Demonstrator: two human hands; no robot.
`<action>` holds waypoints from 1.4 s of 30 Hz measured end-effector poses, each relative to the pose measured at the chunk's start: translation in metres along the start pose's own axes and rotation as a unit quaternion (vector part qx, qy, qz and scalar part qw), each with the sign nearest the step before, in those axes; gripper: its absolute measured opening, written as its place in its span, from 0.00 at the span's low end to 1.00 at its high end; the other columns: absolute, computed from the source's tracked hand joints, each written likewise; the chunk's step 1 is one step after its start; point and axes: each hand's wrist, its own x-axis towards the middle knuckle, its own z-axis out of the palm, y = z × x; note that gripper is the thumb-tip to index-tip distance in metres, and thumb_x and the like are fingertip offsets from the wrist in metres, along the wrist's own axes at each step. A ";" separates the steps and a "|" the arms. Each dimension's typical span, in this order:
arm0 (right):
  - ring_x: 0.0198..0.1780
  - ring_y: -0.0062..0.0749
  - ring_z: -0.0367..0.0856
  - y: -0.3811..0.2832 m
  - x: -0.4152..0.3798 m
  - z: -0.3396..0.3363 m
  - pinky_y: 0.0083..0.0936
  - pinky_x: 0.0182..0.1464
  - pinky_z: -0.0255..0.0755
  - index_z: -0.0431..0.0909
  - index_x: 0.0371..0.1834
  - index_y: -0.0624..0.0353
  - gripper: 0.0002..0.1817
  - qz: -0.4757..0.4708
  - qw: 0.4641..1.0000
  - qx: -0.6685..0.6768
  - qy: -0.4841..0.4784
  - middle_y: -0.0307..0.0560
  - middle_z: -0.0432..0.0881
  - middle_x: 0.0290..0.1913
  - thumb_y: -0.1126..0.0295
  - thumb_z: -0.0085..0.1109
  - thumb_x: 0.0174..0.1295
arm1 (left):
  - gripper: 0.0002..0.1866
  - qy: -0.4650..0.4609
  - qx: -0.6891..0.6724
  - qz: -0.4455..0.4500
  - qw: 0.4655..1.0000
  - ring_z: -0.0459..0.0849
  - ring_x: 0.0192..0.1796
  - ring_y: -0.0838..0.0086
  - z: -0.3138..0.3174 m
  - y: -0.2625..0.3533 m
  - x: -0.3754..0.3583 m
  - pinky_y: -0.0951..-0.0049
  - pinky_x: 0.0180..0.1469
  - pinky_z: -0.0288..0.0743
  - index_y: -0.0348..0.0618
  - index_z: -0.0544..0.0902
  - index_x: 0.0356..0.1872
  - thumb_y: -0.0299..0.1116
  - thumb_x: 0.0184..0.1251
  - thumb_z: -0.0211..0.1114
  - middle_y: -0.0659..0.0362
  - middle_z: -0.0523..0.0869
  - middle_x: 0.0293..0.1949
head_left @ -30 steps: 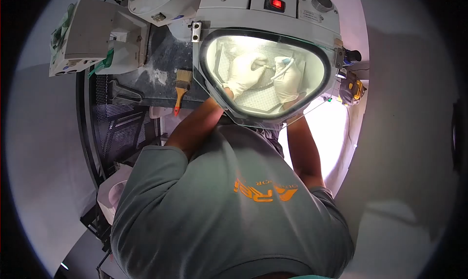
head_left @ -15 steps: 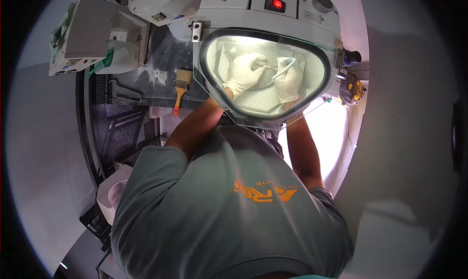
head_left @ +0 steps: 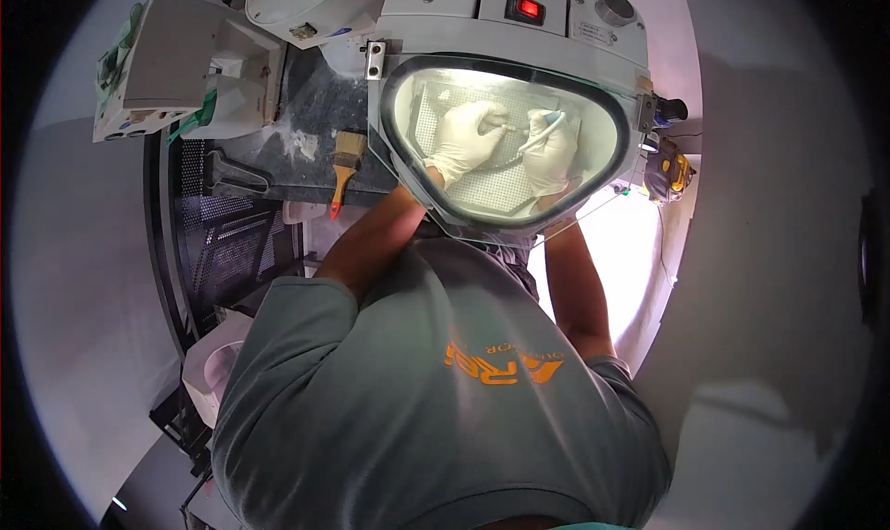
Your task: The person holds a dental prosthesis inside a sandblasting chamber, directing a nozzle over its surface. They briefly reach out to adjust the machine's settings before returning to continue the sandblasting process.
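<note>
Both hands wear whitish gloves and are inside a lit blasting cabinet (head_left: 394,187), seen through its rounded window. My left hand (head_left: 466,136) is closed in a pinch, its fingertips pointing right. What it pinches is too small to make out. Facing it, my right hand (head_left: 549,159) is closed around a pen-like blasting handpiece (head_left: 540,139), white with a blue part near the top. The handpiece's tip points toward the left fingertips, a short gap away. Beneath the hands lies a perforated grid floor (head_left: 487,192), with a dark hose (head_left: 507,164) crossing between them.
A glowing red switch (head_left: 529,8) and a round knob (head_left: 615,9) sit atop the cabinet. Left of it, a paintbrush (head_left: 346,164) lies on a dusty dark bench (head_left: 315,94), beside a white machine (head_left: 167,57). A yellow-black tool (head_left: 669,173) is at the right.
The handpiece has turned slightly in my right hand, and its blue part shows a little differently. My left hand stays nearly in place.
</note>
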 end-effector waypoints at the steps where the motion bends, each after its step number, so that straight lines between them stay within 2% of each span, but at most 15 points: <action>1: 0.34 0.32 0.87 -0.004 0.000 -0.001 0.30 0.39 0.80 0.85 0.42 0.59 0.06 0.014 1.000 0.015 -0.012 0.45 0.86 0.35 0.69 0.68 0.78 | 0.15 0.001 -0.007 -0.002 1.000 0.97 0.46 0.69 -0.001 0.001 0.000 0.69 0.51 0.90 0.40 0.92 0.53 0.28 0.67 0.78 0.52 0.96 0.46; 3: 0.35 0.32 0.87 -0.010 -0.001 -0.003 0.29 0.39 0.80 0.85 0.42 0.59 0.06 0.041 0.998 0.045 -0.035 0.44 0.87 0.35 0.69 0.68 0.78 | 0.15 0.003 -0.020 -0.006 1.000 0.97 0.46 0.69 -0.002 0.003 0.000 0.69 0.51 0.90 0.40 0.92 0.54 0.28 0.67 0.78 0.53 0.96 0.46; 7: 0.36 0.33 0.87 -0.011 -0.001 -0.002 0.30 0.39 0.80 0.86 0.43 0.59 0.07 0.014 0.998 0.040 -0.041 0.44 0.87 0.36 0.67 0.67 0.79 | 0.16 0.015 -0.028 0.016 0.999 0.97 0.45 0.70 0.001 -0.002 -0.001 0.69 0.50 0.89 0.41 0.93 0.54 0.29 0.66 0.79 0.54 0.97 0.45; 10: 0.37 0.36 0.88 -0.011 -0.001 -0.004 0.32 0.40 0.80 0.86 0.43 0.59 0.08 -0.001 0.999 0.023 -0.048 0.45 0.87 0.36 0.66 0.68 0.79 | 0.16 0.008 -0.055 -0.008 0.998 0.96 0.44 0.70 0.001 -0.002 -0.001 0.69 0.51 0.89 0.41 0.93 0.54 0.30 0.67 0.79 0.54 0.97 0.45; 13: 0.37 0.37 0.88 -0.004 -0.001 -0.001 0.33 0.40 0.80 0.86 0.43 0.58 0.08 -0.015 0.999 0.026 -0.043 0.47 0.87 0.36 0.66 0.69 0.78 | 0.16 0.015 -0.041 0.019 0.999 0.96 0.44 0.70 0.002 -0.004 -0.001 0.69 0.50 0.89 0.41 0.92 0.54 0.28 0.67 0.79 0.54 0.96 0.46; 17: 0.37 0.39 0.89 -0.005 -0.001 -0.002 0.33 0.41 0.81 0.86 0.44 0.57 0.05 -0.004 0.999 0.021 -0.044 0.47 0.88 0.38 0.69 0.70 0.76 | 0.15 0.006 -0.048 0.005 0.999 0.97 0.45 0.69 0.001 -0.001 0.000 0.70 0.50 0.90 0.40 0.92 0.53 0.26 0.66 0.79 0.53 0.96 0.46; 25: 0.39 0.40 0.90 -0.020 0.002 -0.006 0.33 0.43 0.82 0.86 0.43 0.57 0.00 -0.014 0.998 -0.030 -0.050 0.46 0.89 0.39 0.75 0.67 0.74 | 0.16 0.017 -0.024 0.021 0.999 0.97 0.44 0.69 -0.002 0.004 -0.001 0.69 0.49 0.90 0.40 0.92 0.54 0.28 0.66 0.80 0.54 0.97 0.46; 31: 0.38 0.40 0.90 -0.002 0.000 0.000 0.32 0.42 0.82 0.86 0.43 0.57 0.02 -0.009 0.999 0.014 -0.041 0.46 0.88 0.38 0.73 0.67 0.75 | 0.16 0.007 -0.029 0.005 1.000 0.97 0.44 0.68 0.002 -0.003 0.000 0.68 0.50 0.90 0.42 0.92 0.53 0.30 0.66 0.80 0.54 0.97 0.46; 33: 0.39 0.40 0.90 -0.001 -0.001 -0.001 0.33 0.42 0.81 0.86 0.43 0.57 0.02 -0.001 0.999 0.008 -0.042 0.46 0.88 0.38 0.72 0.67 0.75 | 0.15 0.012 0.027 0.022 0.999 0.97 0.45 0.69 -0.005 0.006 0.000 0.68 0.49 0.89 0.42 0.93 0.53 0.30 0.66 0.80 0.54 0.97 0.46; 38: 0.39 0.42 0.90 -0.002 -0.001 -0.003 0.35 0.44 0.81 0.86 0.43 0.56 0.04 -0.010 0.999 -0.015 -0.035 0.48 0.89 0.39 0.69 0.69 0.76 | 0.14 0.010 -0.034 0.015 0.999 0.97 0.44 0.68 0.001 -0.001 -0.001 0.68 0.49 0.90 0.42 0.93 0.52 0.29 0.66 0.80 0.54 0.97 0.46; 42: 0.39 0.45 0.90 -0.011 0.001 -0.004 0.36 0.43 0.81 0.87 0.43 0.55 0.04 0.019 0.998 -0.040 -0.042 0.49 0.89 0.39 0.68 0.69 0.75 | 0.14 0.005 -0.005 0.022 1.000 0.97 0.44 0.69 -0.002 0.002 0.000 0.69 0.49 0.90 0.41 0.93 0.53 0.28 0.66 0.79 0.53 0.96 0.46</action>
